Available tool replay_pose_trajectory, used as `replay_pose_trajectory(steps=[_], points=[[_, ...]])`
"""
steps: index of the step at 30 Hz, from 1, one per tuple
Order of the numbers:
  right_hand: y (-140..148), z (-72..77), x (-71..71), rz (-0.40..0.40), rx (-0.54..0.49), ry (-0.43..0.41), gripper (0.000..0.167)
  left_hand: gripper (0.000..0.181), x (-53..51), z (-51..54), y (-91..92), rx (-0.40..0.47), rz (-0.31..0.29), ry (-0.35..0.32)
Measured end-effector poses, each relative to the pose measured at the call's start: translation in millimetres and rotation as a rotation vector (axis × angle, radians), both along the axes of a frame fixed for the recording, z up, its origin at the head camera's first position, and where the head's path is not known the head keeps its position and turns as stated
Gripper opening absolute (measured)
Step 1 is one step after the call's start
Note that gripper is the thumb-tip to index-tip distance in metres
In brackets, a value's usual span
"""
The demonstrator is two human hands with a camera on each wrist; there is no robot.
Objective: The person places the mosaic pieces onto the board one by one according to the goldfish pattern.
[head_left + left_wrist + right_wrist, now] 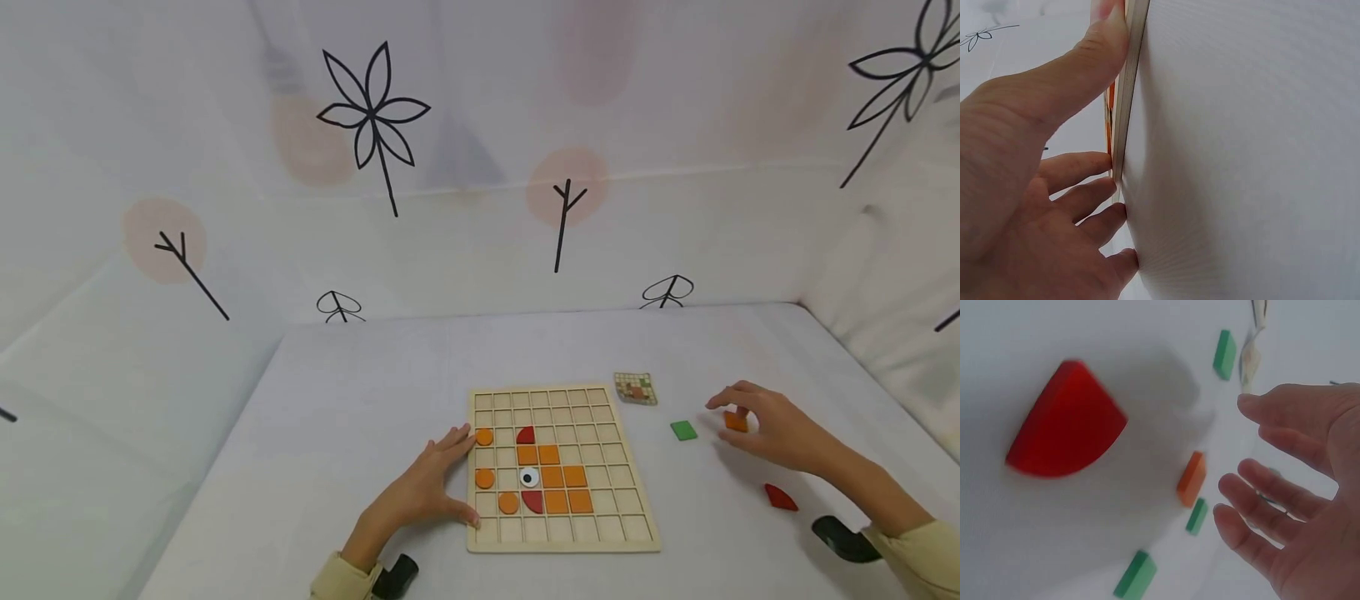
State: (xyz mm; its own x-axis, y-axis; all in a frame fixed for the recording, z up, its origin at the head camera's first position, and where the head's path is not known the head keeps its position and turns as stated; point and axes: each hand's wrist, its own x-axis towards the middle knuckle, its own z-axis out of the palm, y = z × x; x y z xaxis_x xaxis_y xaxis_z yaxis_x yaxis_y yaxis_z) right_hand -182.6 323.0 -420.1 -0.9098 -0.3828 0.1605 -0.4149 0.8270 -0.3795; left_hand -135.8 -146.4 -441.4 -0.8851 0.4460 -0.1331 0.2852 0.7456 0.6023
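Note:
A pale wooden grid board (pixel 612 526) lies on the table, with orange squares (pixel 552 477), orange discs (pixel 484 478), red quarter-circles (pixel 526 435) and a white eye disc (pixel 529 477) in its cells. My left hand (pixel 422 487) touches the board's left edge with spread fingers, its thumb at the near corner; the left wrist view shows the thumb (pixel 1085 69) over the rim. My right hand (pixel 780 429) hovers over a loose orange square (pixel 736 422), fingers parted. In the right wrist view that orange square (pixel 1192 479) lies apart from the fingertips, and nothing is held.
Right of the board lie a green square (pixel 684 431) and a loose red quarter-circle (pixel 781 497). A small pattern card (pixel 635 388) lies past the board's far right corner. Two more green pieces (pixel 1135 575) show in the right wrist view. Patterned white cloth (pixel 465 250) surrounds the table.

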Motion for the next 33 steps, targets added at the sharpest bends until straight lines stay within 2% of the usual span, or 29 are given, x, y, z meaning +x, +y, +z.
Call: replay_pose_trajectory(steps=[7,17,22,27,33], points=[[19,-12.9,-3.7,-0.049,0.005,-0.053,0.027,0.109,-0.8,-0.3,0.3,-0.003,0.000,0.004],[25,-24.2,-9.2,-0.057,-0.049,0.017,0.024,0.109,-1.2,-0.4,0.3,-0.009,0.003,0.003],[13,-20.6,-9.6,-0.024,-0.067,0.051,0.022,0.110,-1.2,-0.8,-0.1,-0.008,0.009,-0.007],[-5,-12.3,-7.9,0.019,-0.078,0.035,0.020,0.110,-1.8,-0.9,0.2,-0.014,0.007,-0.002],[-27,-5.4,-4.4,0.113,-0.122,0.076,0.024,0.110,-1.7,-0.4,0.4,-0.014,0.006,0.001]])
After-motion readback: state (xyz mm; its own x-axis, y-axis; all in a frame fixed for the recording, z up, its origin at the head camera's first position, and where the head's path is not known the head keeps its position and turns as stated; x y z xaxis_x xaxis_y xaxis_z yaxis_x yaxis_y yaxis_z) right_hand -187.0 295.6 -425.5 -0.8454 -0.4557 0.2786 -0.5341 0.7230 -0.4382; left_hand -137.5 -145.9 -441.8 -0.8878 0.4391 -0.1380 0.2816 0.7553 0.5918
